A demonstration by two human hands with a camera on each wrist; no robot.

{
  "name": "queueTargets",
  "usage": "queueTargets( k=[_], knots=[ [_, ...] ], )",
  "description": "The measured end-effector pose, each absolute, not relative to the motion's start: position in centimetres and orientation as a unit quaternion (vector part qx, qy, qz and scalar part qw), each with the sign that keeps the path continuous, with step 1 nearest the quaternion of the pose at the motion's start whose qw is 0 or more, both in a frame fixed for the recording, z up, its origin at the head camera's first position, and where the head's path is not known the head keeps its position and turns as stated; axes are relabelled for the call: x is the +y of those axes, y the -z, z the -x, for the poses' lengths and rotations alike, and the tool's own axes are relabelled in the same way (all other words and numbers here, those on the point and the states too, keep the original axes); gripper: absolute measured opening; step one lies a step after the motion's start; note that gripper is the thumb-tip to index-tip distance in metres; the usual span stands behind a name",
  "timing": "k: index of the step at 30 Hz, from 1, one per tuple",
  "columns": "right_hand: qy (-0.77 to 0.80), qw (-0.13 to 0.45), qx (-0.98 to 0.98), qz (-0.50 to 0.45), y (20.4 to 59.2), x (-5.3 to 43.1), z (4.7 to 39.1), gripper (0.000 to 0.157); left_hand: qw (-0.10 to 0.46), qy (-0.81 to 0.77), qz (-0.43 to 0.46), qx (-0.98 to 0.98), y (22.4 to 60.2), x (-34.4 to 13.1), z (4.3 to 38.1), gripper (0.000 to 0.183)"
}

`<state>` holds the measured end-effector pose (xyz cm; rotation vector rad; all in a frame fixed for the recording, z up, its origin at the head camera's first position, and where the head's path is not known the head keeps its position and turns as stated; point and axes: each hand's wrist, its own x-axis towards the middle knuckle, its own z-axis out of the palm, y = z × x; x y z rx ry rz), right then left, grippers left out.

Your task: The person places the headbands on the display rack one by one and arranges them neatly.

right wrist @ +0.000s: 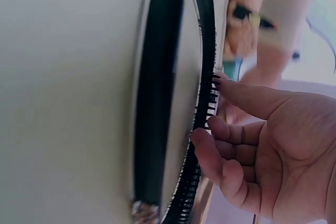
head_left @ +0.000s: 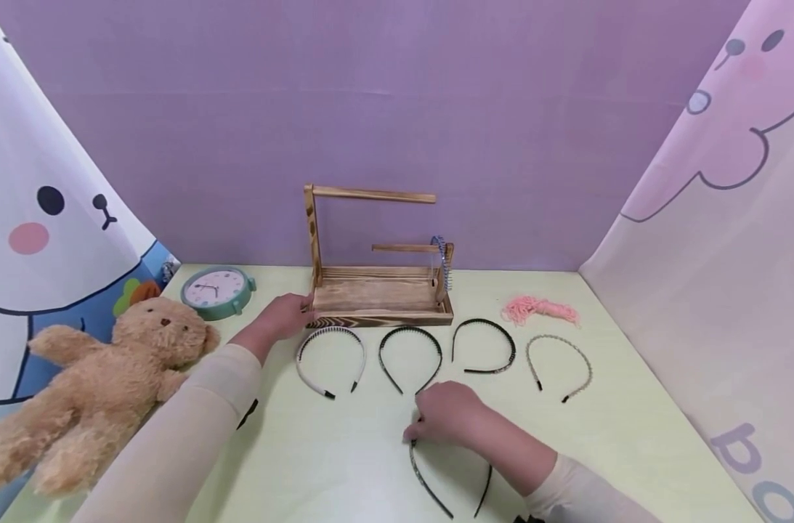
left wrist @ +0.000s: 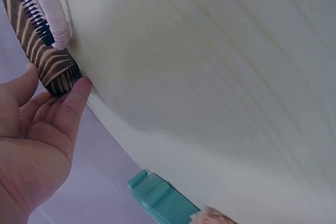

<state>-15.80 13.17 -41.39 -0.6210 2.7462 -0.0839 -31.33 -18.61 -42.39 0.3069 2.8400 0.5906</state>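
Note:
My left hand (head_left: 285, 316) grips the left end of a wooden rack (head_left: 377, 319); the left wrist view shows the thumb and fingers at a corner of its striped wood (left wrist: 55, 72). Near the front of the table my right hand (head_left: 452, 414) pinches the top of a dark, glittery headband (head_left: 429, 487), its two ends pointing toward me. In the right wrist view, the thumb and fingers meet the band (right wrist: 207, 40) by its row of comb teeth, and a broad black tip (right wrist: 160, 77) looms close to the camera. The hand hides the band's arch in the head view.
A blue headband (head_left: 444, 261) hangs on the rack's short bar. In front lie a white headband (head_left: 305, 363), two dark headbands (head_left: 410, 330) (head_left: 511, 349) and a beaded one (head_left: 586, 363). Pink cord (head_left: 540, 309) lies right; a clock (head_left: 220, 290) and teddy bear (head_left: 115, 370) left.

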Motion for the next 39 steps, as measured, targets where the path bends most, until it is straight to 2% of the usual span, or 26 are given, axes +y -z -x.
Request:
queueTargets(
  k=[9,16,19,23,26,32,39],
  knots=[
    [0.035,0.190,0.927,0.322,41.4,9.5,11.4,0.030,0.117,-0.200,-0.106,0.967,42.5,-18.6,31.4,0.059],
    [0.107,0.185,0.903,0.373,40.3,9.6,11.8,0.020,0.123,-0.203,-0.098,0.966,42.3,-18.5,31.3,0.059],
    [0.169,0.188,0.894,0.369,38.9,10.0,13.1,0.014,0.123,-0.208,-0.095,0.966,42.2,-18.4,31.3,0.059],
    [0.302,0.224,0.856,0.356,37.1,10.9,15.2,0.006,0.123,-0.211,-0.095,0.965,42.4,-18.5,31.4,0.059],
    [0.415,0.234,0.807,0.350,36.2,11.4,17.1,0.009,0.122,-0.210,-0.095,0.965,42.6,-18.5,31.4,0.059],
    [0.562,0.189,0.735,0.329,35.7,11.2,21.4,0.018,0.126,-0.210,-0.086,0.966,42.7,-18.6,31.5,0.059],
    [0.635,0.122,0.727,0.230,36.7,10.3,27.0,0.020,0.128,-0.210,-0.084,0.966,42.8,-18.5,31.4,0.059]
  ],
)
